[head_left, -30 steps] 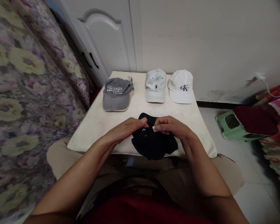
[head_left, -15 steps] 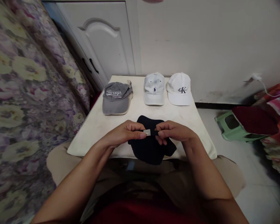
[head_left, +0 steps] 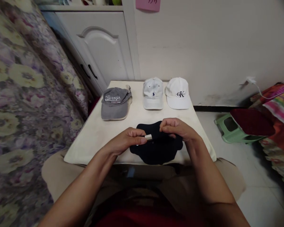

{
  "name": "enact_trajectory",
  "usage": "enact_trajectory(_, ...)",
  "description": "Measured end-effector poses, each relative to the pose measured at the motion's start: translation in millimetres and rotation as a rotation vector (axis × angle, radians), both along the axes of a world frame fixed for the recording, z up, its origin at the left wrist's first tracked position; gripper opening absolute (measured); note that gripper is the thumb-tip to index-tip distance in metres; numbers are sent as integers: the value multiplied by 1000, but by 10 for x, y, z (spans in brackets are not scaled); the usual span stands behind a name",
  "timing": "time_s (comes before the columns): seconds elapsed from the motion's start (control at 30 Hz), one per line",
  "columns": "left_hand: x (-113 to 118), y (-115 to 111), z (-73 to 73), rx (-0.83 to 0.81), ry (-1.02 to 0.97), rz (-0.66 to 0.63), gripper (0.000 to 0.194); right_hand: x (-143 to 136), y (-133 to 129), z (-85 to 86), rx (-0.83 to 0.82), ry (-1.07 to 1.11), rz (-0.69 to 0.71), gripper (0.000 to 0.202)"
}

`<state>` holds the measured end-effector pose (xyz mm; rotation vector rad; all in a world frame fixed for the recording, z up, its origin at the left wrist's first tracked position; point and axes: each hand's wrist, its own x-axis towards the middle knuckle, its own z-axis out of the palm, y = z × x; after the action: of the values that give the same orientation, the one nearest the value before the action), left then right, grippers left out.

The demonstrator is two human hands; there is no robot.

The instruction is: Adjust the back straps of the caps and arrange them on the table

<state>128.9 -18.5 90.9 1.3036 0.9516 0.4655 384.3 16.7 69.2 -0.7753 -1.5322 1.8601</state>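
Note:
A black cap (head_left: pixel 158 151) lies at the near edge of the cream-covered table (head_left: pixel 92 138), under both hands. My left hand (head_left: pixel 132 137) pinches the cap's strap beside a small pale metal buckle (head_left: pixel 148 137). The fingers of my right hand (head_left: pixel 174 126) are closed on the cap's black strap at its upper right. Behind them stand a grey cap (head_left: pixel 115 104) at the left, a pale blue cap (head_left: pixel 153 93) in the middle and a white cap (head_left: pixel 178 93) with black letters at the right.
A floral curtain (head_left: pixel 21 110) hangs at the left, near a white cabinet door (head_left: pixel 101 47). The wall (head_left: pixel 203 47) rises behind the table. To the right, a green stool (head_left: pixel 238 129) with a dark red top stands on the floor.
My right hand has moved up and away from the buckle, and the hands are further apart. The black cap has spread wider to the right. The view has tilted up slightly.

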Motion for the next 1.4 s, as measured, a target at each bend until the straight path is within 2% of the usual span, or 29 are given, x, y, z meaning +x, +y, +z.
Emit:
enact_trajectory(0.4, 90, 9, 29, 43, -22, 10, 36, 123, 32, -2, 61, -96, -30, 22)
enact_trajectory(0.47, 133, -1, 60, 72, 8, -15, 37, 150, 16, 23, 93, -128, -1, 25)
enact_trajectory(0.6, 296, -17, 139, 122, 79, -88, 38, 161, -89, 113, 168, -164, 150, 31)
enact_trajectory(0.73, 400, 24, 183, 142, 64, -117, 35, 76, -171, 158, 121, -177, 190, 25)
enact_trajectory(0.93, 292, 99, 221, 124, 30, -102, 27, 64, -114, 173, 107, -159, 147, 23)
enact_trajectory(1.07, 230, 111, 344, 139, 26, -91, 25, 71, -98, 189, 89, -99, 140, 20)
enact_trajectory(1.2, 243, 133, 435, 152, 70, -159, 25, -6, -124, 165, 63, 1, 141, 22)
enact_trajectory(1.3, 260, 139, 414, 149, 92, -185, 25, -69, -140, 146, 46, 24, 143, 23)
enact_trajectory(1.4, 244, 137, 362, 149, 81, -145, 26, -94, -137, 140, 46, -1, 125, 23)
